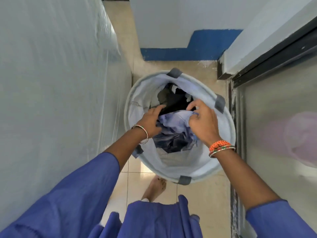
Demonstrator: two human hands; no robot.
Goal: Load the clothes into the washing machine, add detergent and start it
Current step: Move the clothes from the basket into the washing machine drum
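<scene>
Both hands were down in laundry basket, frame centre. Left hand curled into dark clothes; right hand pinched pale blue garment, likely gathering one load to lift. Plastic-covered washing machine, probably, at left.

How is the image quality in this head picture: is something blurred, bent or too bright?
Head view: the light is soft and even, with no strong glare. The wide lens bends the walls and the door frame outward. The edges are smeared, and the pink shape behind the glass is too blurred to identify. The laundry basket, left hand and right hand are fairly sharp.
</scene>
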